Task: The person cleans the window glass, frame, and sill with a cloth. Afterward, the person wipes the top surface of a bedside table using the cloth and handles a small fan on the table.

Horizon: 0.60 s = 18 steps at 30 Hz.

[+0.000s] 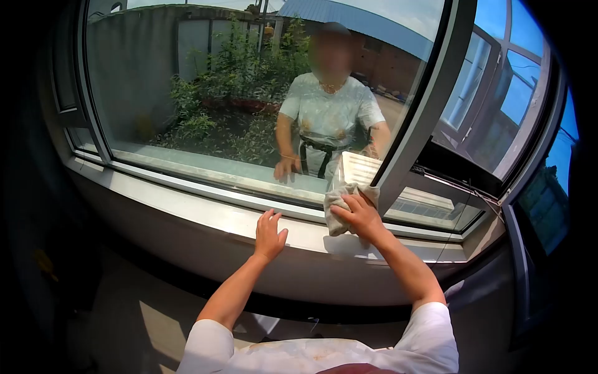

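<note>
My right hand (359, 215) is closed over a light grey cloth (335, 225), which is bunched against the lower right corner of the window pane (237, 131), where the glass meets the frame. Part of the cloth hangs down over the sill. Over the white window sill (187, 209), my left hand (270, 235) is held with its fingers stretched out and nothing in them. I cannot tell whether it touches the sill.
A dark grey upright frame (430, 93) borders the pane on the right. Beyond it are a lower glass panel (430, 209), thin cords (483, 196) and a side window (486, 93). The glass shows a person's reflection (330, 106) and green plants (230, 81).
</note>
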Available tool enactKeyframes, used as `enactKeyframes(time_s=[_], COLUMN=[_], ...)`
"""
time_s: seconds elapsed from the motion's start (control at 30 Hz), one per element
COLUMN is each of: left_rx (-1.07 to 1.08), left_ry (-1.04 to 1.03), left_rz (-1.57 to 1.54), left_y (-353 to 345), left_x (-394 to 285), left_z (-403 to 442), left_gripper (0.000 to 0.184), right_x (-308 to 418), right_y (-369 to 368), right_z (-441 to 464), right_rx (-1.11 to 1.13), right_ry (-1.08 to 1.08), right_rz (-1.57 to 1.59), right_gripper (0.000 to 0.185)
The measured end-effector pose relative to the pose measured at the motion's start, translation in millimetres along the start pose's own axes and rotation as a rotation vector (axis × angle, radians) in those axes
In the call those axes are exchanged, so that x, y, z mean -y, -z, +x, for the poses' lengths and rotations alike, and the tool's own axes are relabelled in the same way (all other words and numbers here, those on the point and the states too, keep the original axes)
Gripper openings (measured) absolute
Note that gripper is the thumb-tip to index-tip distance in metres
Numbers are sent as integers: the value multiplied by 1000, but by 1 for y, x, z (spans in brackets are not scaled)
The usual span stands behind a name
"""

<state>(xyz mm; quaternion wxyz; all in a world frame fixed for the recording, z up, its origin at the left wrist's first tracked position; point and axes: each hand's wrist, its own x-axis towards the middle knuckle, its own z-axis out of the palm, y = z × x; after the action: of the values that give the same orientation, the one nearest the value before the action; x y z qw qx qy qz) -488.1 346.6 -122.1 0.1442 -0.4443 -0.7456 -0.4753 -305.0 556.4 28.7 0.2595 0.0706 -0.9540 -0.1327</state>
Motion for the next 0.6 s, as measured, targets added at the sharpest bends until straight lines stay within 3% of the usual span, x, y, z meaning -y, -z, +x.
enactKeyframes(time_s=[0.13,0.23,0.33,0.37,0.5,0.6], left_rx=[-102,-92,-56,-33,-98,-117], left_ry=[23,69,127,161,78,55], left_rz=[257,485,544,562,532,521], left_y=[81,128,129,124,120,120], left_x=[66,105,128,132,141,144], left_z=[7,17,17,15,12,11], left_gripper=[49,53,60,61,63,63], right_x=[-53,-101,-96,-86,-18,12], right_y=[132,178,138,119,30,-26], right_z=[116,183,219,221,211,201], right_rx=[-591,-903,-846,-829,-500,-372], right_ry=[-51,-197,-241,-216,-81,179], right_rz=[-302,-438,-676,-595,-500,-390], right_gripper=[56,55,76,66,55,55])
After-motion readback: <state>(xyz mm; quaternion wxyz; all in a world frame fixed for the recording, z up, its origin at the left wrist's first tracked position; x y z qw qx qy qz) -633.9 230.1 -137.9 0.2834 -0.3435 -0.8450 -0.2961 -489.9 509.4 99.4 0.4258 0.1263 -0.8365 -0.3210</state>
